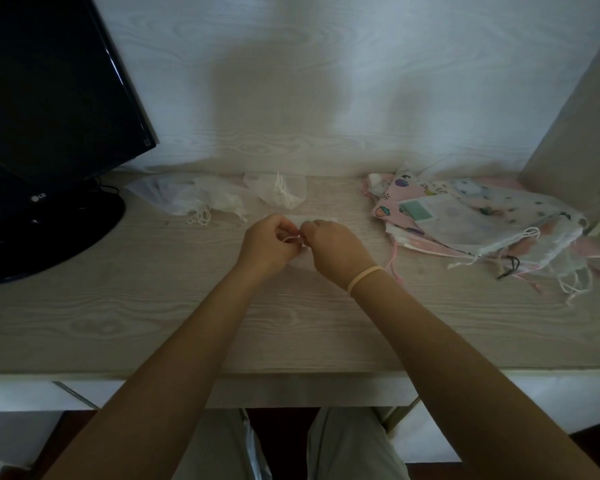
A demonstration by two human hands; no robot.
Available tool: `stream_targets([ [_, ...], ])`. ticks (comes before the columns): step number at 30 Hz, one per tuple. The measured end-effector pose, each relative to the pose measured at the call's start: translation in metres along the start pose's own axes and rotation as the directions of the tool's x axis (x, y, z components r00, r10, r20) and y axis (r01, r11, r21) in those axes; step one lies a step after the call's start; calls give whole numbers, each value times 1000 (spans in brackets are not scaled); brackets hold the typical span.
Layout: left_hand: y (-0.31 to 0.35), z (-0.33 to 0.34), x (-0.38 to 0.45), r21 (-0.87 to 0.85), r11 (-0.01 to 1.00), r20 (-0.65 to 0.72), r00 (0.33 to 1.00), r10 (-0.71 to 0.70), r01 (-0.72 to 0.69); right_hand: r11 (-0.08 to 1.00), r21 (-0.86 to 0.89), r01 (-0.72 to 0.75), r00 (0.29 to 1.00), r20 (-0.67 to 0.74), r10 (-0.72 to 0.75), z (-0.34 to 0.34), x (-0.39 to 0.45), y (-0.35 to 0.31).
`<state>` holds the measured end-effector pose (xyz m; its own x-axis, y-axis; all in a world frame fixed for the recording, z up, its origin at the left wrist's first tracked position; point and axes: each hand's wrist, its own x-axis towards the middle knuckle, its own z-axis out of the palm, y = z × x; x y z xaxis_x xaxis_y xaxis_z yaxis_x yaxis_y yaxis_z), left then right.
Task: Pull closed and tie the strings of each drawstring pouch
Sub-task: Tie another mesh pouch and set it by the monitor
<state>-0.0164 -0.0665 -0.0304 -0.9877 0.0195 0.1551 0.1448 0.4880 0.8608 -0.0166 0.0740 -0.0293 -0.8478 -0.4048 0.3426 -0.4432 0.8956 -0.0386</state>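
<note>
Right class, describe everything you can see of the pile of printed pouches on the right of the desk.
The pile of printed pouches lies flat near the desk's back right corner, several thin fabric bags overlapping loosely. Prints show pink, white and small cartoon motifs; one bears a teal square. White, pink and one dark drawstring trail loose toward the front. Neither hand touches it.

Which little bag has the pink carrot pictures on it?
The pink pouch at the left edge of the right-hand pile. The pouches by the monitor are plain white.
</note>
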Motion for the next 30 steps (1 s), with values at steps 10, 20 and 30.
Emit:
stream_targets([
  [10,-9,3,-6,110,981,-41,986,165,-159,720,575,-388,917,323,236,-13,5,5],
  [20,-20,6,-4,63,989,-198,969,144,-134,-151,710,-687,693,704,155,-14,0,7],
  [30,-16,8,-7,-12,991,-88,987,133,-134,-255,676,-691,651,736,188,-12,-1,4],
])
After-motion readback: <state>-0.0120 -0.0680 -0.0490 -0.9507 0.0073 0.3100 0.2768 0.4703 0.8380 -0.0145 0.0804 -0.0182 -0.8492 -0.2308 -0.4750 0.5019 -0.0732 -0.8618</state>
